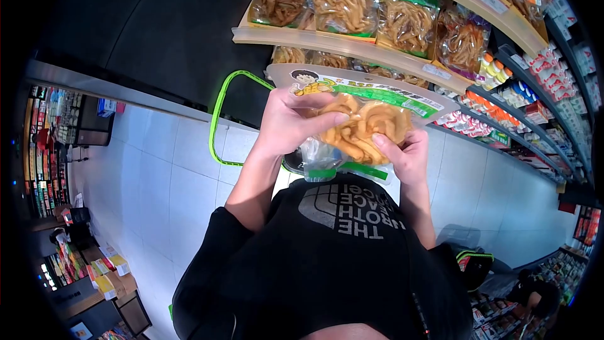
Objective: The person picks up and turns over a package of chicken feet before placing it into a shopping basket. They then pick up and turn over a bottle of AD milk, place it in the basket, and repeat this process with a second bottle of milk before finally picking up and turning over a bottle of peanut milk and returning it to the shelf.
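A clear plastic bag of golden-brown fried dough twists (360, 127) is held in front of my chest, close to the shelf. My left hand (290, 119) grips its left side, thumb laid across the front. At the right side, my right hand (406, 153) pinches it with the thumb pressed on the plastic; its other fingers are partly behind the bag. A green and white printed label runs along the bag's upper part, and a green strip shows at its lower edge. Just beyond it is a cardboard sign (283, 79) with a cartoon face.
Similar snack bags (345, 6) line the shelf (340, 39) ahead. A bright green loop handle (216, 119) rises at the left, above the tiled floor (170, 182). Shelves of colourful packages (497, 113) curve away right. Another person (535, 293) is at the lower right; cartons (107, 275) sit lower left.
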The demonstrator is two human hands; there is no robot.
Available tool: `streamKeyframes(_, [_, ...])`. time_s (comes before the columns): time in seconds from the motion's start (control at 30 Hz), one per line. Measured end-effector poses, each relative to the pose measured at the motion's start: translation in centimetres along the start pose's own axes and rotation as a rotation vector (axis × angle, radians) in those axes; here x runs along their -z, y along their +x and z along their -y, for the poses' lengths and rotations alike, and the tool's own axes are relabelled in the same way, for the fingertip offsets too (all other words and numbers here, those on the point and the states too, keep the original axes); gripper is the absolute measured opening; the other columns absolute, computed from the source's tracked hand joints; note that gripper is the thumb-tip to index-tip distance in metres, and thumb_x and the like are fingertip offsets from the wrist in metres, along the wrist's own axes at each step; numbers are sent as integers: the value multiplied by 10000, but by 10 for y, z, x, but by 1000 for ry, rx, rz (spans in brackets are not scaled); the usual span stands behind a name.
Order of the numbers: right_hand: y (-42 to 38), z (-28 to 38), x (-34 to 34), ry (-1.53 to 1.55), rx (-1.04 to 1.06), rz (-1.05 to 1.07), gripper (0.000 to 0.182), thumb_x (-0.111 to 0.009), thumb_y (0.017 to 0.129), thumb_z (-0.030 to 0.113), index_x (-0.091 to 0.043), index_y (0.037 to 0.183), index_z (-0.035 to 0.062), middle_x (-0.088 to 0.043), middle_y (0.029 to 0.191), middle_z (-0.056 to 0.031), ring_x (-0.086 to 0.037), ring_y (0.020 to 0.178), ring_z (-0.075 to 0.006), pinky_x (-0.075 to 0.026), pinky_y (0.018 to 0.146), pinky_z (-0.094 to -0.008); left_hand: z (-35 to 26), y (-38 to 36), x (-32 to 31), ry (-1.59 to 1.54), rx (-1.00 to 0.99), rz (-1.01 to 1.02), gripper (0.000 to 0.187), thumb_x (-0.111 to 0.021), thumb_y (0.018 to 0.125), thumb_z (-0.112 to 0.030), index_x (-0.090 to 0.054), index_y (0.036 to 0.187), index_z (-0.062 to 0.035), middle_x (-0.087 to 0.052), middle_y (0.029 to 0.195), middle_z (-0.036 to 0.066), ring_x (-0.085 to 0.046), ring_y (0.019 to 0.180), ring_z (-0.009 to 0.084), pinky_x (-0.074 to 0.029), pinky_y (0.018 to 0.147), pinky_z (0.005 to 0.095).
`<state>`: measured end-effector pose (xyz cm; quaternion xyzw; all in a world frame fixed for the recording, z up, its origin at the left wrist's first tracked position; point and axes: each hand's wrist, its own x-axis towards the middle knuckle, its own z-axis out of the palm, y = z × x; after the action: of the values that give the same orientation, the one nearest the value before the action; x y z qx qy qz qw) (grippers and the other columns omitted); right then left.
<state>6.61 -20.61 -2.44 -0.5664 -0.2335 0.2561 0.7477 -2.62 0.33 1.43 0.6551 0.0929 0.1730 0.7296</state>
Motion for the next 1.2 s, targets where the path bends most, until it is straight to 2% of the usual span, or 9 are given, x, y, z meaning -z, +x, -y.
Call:
streamKeyframes(0.27, [3, 2, 1, -7, 21, 11, 306, -727, 829, 11, -650, 1111, -79, -705, 1003, -102, -653, 880, -120, -521, 772, -251, 13, 3, 1, -68, -6, -5, 209, -793, 734, 45, -727, 932, 30, -723, 846, 73, -671, 767, 111, -550, 721, 240])
streamKeyframes(0.47, [6, 5, -2, -57, 49, 22, 319, -730, 827, 17, -649, 1124, -66, -705, 1001, -92, -649, 885, -118, -517, 788, -252, 19, 1, 6, -91, 0, 3, 207, -755, 743, 83, -718, 944, 46, -722, 897, 103, -676, 805, 148, -544, 772, 270])
streamKeyframes(0.57, [7, 3, -1, -58, 44, 24, 326, -734, 825, 20, -648, 1129, -62, -704, 1005, -88, -645, 896, -117, -513, 798, -254, 17, 4, 5, -126, 17, -6, 198, -783, 747, 42, -728, 936, 29, -725, 854, 84, -675, 771, 112, -549, 727, 240])
streamKeyframes(0.87, [10, 5, -5, -26, 13, 32, 332, -731, 840, 52, -643, 1140, -63, -697, 1031, -85, -635, 911, -115, -506, 800, -256, 22, 6, 9, -160, 29, 29, 182, -765, 754, 58, -731, 929, 27, -728, 867, 89, -680, 783, 118, -548, 733, 236])
streamKeyframes(0.97, [10, -2, 5, -25, -14, 17, 311, -727, 847, 63, -649, 1122, -62, -695, 1009, -83, -630, 900, -115, -506, 790, -256, 20, 6, 5, -147, 85, 54, 208, -763, 738, 69, -722, 940, 35, -725, 890, 93, -670, 796, 132, -534, 755, 257])
streamKeyframes(1.07, [12, -1, 2, -32, 47, -115, 289, -732, 843, 64, -658, 1095, -58, -693, 967, -80, -629, 876, -117, -509, 779, -257, 23, 4, -1, -14, 126, 63, 202, -771, 735, 63, -723, 929, 35, -726, 882, 90, -673, 793, 132, -531, 743, 245])
streamKeyframes(1.1, [13, -1, 4, -78, 48, -140, 232, -733, 840, 58, -681, 1039, -49, -688, 931, -75, -627, 856, -118, -511, 776, -256, 24, 4, -1, 75, 139, 81, 217, -797, 721, 40, -722, 924, 30, -719, 879, 80, -668, 797, 131, -529, 731, 241])
streamKeyframes(1.2, [15, 8, 6, -180, 49, -129, 196, -737, 826, 41, -695, 997, -45, -695, 940, -91, -634, 860, -124, -511, 776, -252, 28, 8, -2, 118, -27, 123, 242, -833, 730, -45, -714, 928, 28, -719, 866, 72, -659, 790, 92, -532, 718, 236])
